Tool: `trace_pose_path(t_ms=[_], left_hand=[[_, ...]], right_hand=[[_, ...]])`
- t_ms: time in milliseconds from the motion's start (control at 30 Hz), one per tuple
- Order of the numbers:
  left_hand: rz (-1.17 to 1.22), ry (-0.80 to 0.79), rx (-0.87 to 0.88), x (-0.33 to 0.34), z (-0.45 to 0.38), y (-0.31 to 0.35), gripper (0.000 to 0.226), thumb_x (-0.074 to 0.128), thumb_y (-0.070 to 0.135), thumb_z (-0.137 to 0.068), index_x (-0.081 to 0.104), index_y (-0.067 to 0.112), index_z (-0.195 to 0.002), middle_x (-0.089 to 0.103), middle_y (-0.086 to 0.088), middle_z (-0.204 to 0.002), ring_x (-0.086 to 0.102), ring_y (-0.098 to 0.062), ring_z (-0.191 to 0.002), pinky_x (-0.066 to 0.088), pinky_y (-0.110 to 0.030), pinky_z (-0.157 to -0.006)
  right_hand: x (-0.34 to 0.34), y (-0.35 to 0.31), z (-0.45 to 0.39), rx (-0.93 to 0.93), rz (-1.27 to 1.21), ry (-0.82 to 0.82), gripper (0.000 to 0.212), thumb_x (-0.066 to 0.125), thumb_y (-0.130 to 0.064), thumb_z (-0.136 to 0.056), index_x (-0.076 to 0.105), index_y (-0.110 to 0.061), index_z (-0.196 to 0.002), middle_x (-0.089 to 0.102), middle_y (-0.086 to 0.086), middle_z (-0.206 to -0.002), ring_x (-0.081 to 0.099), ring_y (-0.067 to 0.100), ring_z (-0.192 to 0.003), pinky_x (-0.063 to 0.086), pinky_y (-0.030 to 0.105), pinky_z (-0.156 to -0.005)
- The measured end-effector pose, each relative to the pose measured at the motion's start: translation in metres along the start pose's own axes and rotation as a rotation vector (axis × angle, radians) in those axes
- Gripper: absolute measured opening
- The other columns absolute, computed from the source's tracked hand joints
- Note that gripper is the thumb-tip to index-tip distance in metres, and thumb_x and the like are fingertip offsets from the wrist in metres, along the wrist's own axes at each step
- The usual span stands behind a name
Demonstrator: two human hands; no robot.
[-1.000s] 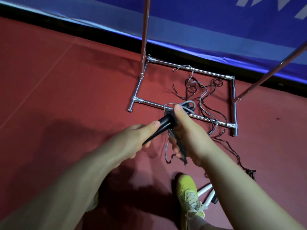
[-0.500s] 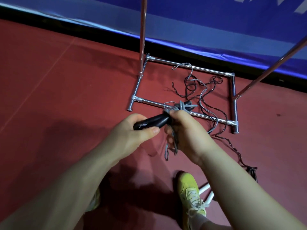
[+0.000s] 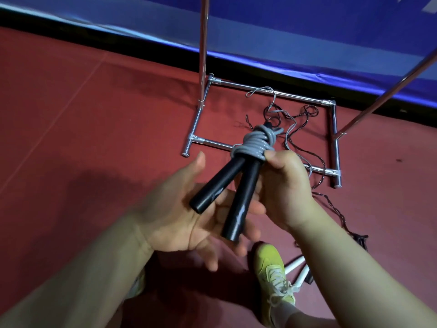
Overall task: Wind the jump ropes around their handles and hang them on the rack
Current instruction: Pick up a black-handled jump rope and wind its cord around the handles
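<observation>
- Yellow-green laced canvas shoe (image 3: 272, 271) at bottom centre on the red floor (image 3: 82, 138); two white tube-shaped handles (image 3: 298, 268) lie just beside it on the right.
- Left hand (image 3: 186, 218): palm up, fingers spread and relaxed, lying under the free ends of the two black cylindrical glossy handles (image 3: 229, 192). Contact with the handles: cannot tell for certain.
- Right hand (image 3: 283, 185): fingers curled round the handles near their wound end, thumb pressed on the coil.
- Grey cord coil (image 3: 256, 145) wrapped in several turns round the tops of both black handles; handles splay apart toward the left palm. Bundle held above the floor, in front of the rack.
- Loose thin grey cord (image 3: 279, 112) and dark braided cord (image 3: 314, 159) tangled on the floor inside the rack base.
- Chrome tubular rack base (image 3: 334, 143), rectangular, with two upright poles (image 3: 203, 43).
- Blue padded wall mat (image 3: 307, 31) behind the rack.
</observation>
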State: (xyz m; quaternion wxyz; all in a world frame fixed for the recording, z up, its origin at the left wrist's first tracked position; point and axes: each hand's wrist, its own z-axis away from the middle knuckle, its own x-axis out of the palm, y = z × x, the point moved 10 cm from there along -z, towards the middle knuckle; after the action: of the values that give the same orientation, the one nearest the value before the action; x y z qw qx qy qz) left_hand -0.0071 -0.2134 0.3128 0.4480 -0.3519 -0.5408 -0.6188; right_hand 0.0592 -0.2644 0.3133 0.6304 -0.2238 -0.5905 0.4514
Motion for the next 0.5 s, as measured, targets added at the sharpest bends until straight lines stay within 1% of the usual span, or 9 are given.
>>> trace_pose_path(t_ms=[33,67,167,233,267,333,400,467,500], left_hand=[[-0.051,-0.003,-0.006,0.000,-0.001,-0.002,0.085,0.040,0.067,-0.087,0.048,-0.006,-0.129,0.064,-0.020,-0.105,0.065,-0.033,-0.092,0.057,-0.039,-0.069],[-0.083,0.009,-0.006,-0.001,-0.002,-0.003,0.079,0.042,0.068,-0.085,0.055,-0.001,-0.123,0.066,-0.014,-0.097,0.066,-0.028,-0.084,0.057,-0.034,-0.064],[-0.030,0.044,-0.039,-0.007,-0.001,-0.008,0.063,0.048,0.066,-0.083,0.063,0.008,-0.104,0.063,-0.006,-0.080,0.061,-0.018,-0.068,0.050,-0.025,-0.056],[-0.029,0.105,-0.069,-0.015,0.003,-0.008,0.060,0.051,0.068,-0.080,0.064,0.011,-0.094,0.060,-0.003,-0.072,0.055,-0.015,-0.059,0.046,-0.023,-0.054],[-0.046,0.144,-0.084,-0.017,0.004,-0.009,0.060,0.051,0.069,-0.078,0.064,0.012,-0.090,0.059,-0.002,-0.069,0.052,-0.014,-0.056,0.044,-0.023,-0.052],[-0.120,0.269,-0.100,-0.026,0.005,-0.007,0.063,0.045,0.074,-0.074,0.064,0.014,-0.082,0.054,-0.002,-0.062,0.044,-0.012,-0.049,0.040,-0.023,-0.049],[-0.197,0.410,-0.103,-0.038,0.008,-0.005,0.065,0.037,0.075,-0.071,0.062,0.016,-0.074,0.048,-0.003,-0.058,0.035,-0.012,-0.045,0.036,-0.023,-0.047],[-0.244,0.495,-0.101,-0.042,0.009,-0.002,0.066,0.031,0.076,-0.074,0.059,0.016,-0.073,0.044,-0.002,-0.057,0.031,-0.012,-0.044,0.031,-0.024,-0.046],[-0.249,0.531,-0.106,-0.045,0.010,-0.002,0.065,0.029,0.075,-0.074,0.057,0.015,-0.074,0.043,-0.002,-0.057,0.029,-0.012,-0.044,0.029,-0.024,-0.047]], right_hand=[[0.002,0.002,0.000,-0.005,0.013,-0.031,0.045,0.065,-0.039,-0.053,0.054,-0.001,-0.075,0.038,0.003,-0.046,0.034,0.009,-0.029,0.029,0.013,-0.035],[0.002,0.003,0.000,-0.005,0.054,-0.041,0.049,0.064,-0.041,-0.054,0.050,-0.002,-0.080,0.039,0.002,-0.047,0.035,0.009,-0.030,0.029,0.014,-0.036],[-0.005,0.006,0.000,0.007,0.146,-0.040,0.041,0.051,-0.045,-0.064,0.050,-0.009,-0.083,0.042,-0.002,-0.049,0.034,0.012,-0.040,0.028,0.022,-0.042],[-0.006,0.008,0.000,0.038,0.207,-0.090,0.052,0.061,-0.047,-0.063,0.050,-0.007,-0.094,0.047,-0.005,-0.053,0.036,0.013,-0.045,0.025,0.031,-0.049],[-0.006,0.010,0.001,0.056,0.230,-0.117,0.065,0.067,-0.053,-0.061,0.050,-0.005,-0.101,0.049,-0.005,-0.056,0.037,0.014,-0.047,0.022,0.035,-0.051],[-0.007,0.014,0.003,0.096,0.232,-0.165,0.076,0.067,-0.063,-0.063,0.049,-0.003,-0.106,0.052,-0.005,-0.060,0.040,0.014,-0.048,0.025,0.034,-0.051],[-0.010,0.015,0.005,0.109,0.252,-0.158,0.064,0.065,-0.060,-0.073,0.051,-0.004,-0.100,0.052,-0.003,-0.063,0.040,0.012,-0.047,0.033,0.024,-0.046],[-0.019,0.018,0.004,0.143,0.320,-0.086,0.050,0.051,-0.052,-0.086,0.051,-0.003,-0.096,0.049,-0.002,-0.063,0.037,0.012,-0.046,0.032,0.023,-0.044],[-0.023,0.019,0.004,0.171,0.370,-0.049,0.050,0.042,-0.050,-0.088,0.051,0.000,-0.092,0.048,-0.002,-0.062,0.035,0.013,-0.045,0.030,0.024,-0.044]])
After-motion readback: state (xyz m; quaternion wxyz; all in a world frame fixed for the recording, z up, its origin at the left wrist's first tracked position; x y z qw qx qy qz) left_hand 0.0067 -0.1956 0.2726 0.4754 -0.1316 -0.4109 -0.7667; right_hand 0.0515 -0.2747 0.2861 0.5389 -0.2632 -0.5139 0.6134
